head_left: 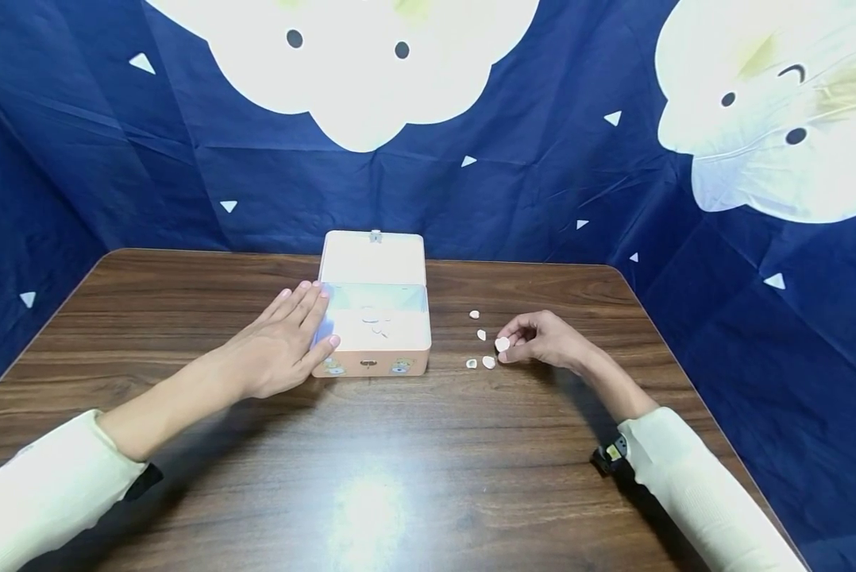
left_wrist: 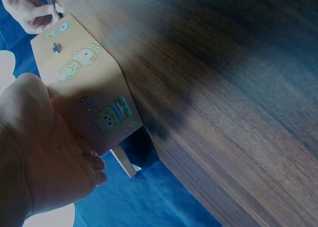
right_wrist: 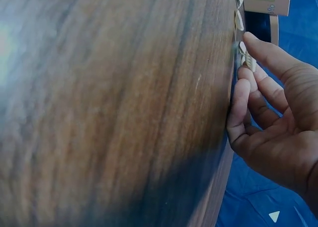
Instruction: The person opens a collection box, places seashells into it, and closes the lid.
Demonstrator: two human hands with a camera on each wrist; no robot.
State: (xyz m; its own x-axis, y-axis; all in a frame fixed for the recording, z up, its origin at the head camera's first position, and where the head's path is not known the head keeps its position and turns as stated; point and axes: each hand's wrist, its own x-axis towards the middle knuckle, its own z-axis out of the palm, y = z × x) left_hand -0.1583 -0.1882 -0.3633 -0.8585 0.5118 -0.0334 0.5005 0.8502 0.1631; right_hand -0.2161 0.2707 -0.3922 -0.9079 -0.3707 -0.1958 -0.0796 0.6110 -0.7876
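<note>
A tin box (head_left: 371,363) with bear pictures on its peach-coloured sides stands on the table, its lid (head_left: 374,258) raised at the back. My left hand (head_left: 281,342) lies along the box's left edge, fingers straight and the thumb near the front corner. In the left wrist view its palm (left_wrist: 44,147) faces the camera beside the box. To the right of the box, my right hand (head_left: 549,342) pinches a small white seashell (head_left: 503,344) between thumb and fingers. Several more shells (head_left: 488,362) lie between that hand and the box. Small pale pieces (head_left: 378,328) show inside the box.
The brown wooden table (head_left: 471,477) has a bright glare near its front. Behind it and along both sides hangs a blue cloth (head_left: 278,175) with white clouds and triangles. A dark wrist device (head_left: 609,455) sits below the right sleeve.
</note>
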